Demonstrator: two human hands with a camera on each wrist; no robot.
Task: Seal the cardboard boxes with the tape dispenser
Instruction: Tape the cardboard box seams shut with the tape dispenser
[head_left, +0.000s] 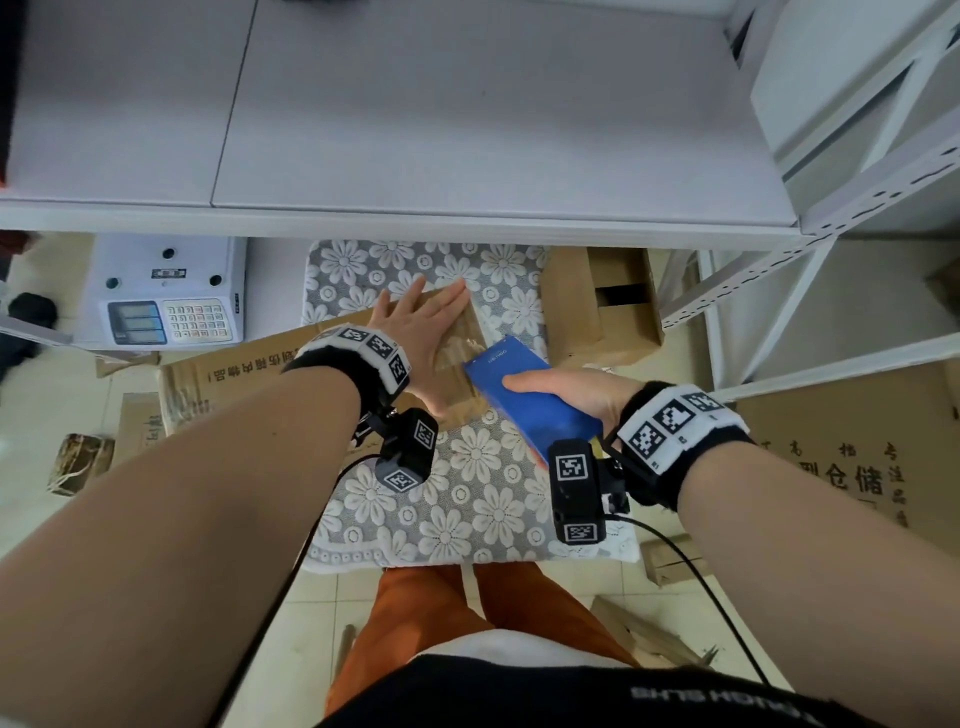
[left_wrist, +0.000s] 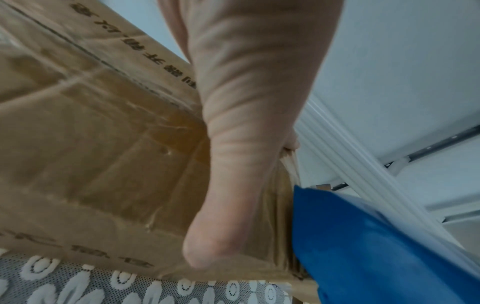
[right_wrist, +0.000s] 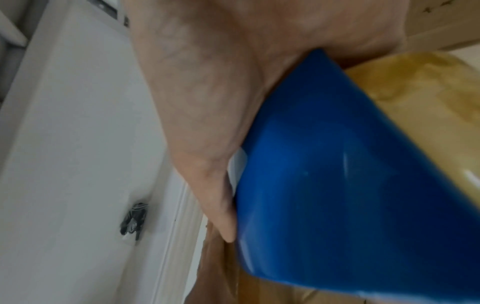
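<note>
Right hand (head_left: 582, 397), nearest, fingers clamped round blue tape dispenser (head_left: 524, 395); left hand (head_left: 421, 332), fingers straight and together, presses cardboard box (head_left: 462, 332) flat: judged best to pull steadily nearward along seam.

shelf (head_left: 467, 223) overhangs far side | open carton (head_left: 602, 312) blocks right

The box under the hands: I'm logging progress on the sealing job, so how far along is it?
Done: shiny tape already crosses the box top. In hand: the left hand presses flat on the box while the right hand grips the blue tape dispenser against it, so a strip seems to be going on. Left: finishing this strip, and the open box beside the flowered cloth looks unsealed.
</note>
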